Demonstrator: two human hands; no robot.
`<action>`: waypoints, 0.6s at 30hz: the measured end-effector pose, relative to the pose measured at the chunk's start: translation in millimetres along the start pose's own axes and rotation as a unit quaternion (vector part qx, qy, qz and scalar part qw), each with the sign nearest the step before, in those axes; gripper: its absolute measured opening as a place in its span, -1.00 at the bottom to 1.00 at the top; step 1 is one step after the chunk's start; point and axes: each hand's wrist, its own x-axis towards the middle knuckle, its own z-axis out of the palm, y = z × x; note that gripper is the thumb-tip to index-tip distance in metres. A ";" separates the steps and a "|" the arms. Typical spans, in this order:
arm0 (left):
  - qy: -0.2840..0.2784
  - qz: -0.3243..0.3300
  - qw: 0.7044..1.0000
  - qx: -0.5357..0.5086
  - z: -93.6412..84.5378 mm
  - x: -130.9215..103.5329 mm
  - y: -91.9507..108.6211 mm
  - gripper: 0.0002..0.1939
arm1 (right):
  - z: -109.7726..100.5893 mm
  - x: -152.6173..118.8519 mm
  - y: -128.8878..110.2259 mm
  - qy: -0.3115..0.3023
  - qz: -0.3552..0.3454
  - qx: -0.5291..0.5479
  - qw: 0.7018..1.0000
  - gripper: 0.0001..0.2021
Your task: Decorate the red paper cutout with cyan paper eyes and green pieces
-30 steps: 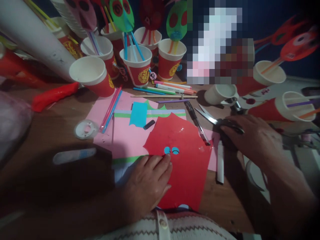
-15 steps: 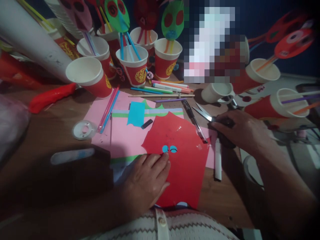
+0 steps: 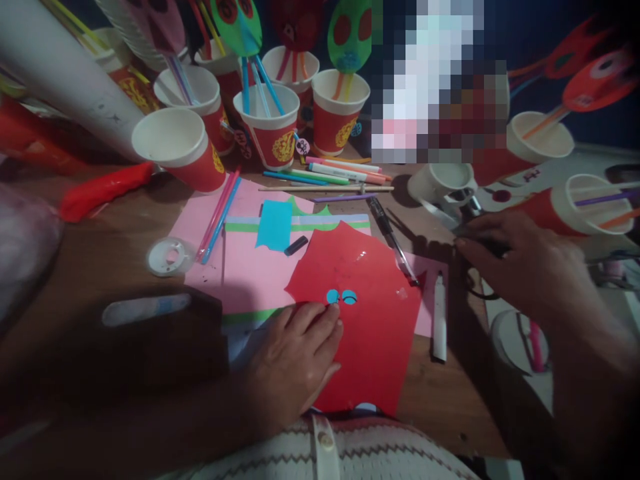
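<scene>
My left hand lies flat on a red sheet of paper, its fingertips beside two small blue paper discs. The sheet has scalloped cut edges. My right hand is closed around the dark handles of a pair of scissors, at the right of the table. The blades point left and are blurred; one black finger loop shows below the hand. A black pen and a white marker lie between the red sheet and my right hand.
Red paper cups with straws and paper faces stand along the back. A white cup is near the scissors. Markers, pink paper, a blue paper piece, a tape roll and straws lie about.
My right hand has moved right with the scissors, away from the red sheet. My left hand stays in place on the paper.
</scene>
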 end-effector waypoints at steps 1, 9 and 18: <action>-0.002 0.000 1.000 0.001 0.3 -0.3 -0.2 -0.64 | -3.5 -4.5 -1.1 0.031 -0.016 0.005 0.999 -0.70; -0.001 0.012 1.000 0.004 1.2 -2.0 -2.2 -0.63 | -7.1 -43.6 -26.1 0.055 -0.307 0.069 0.948 -0.77; -0.002 0.015 1.000 0.010 0.3 -0.7 -2.3 -0.64 | -1.4 -54.1 -48.8 -0.030 -0.351 0.018 0.936 -0.74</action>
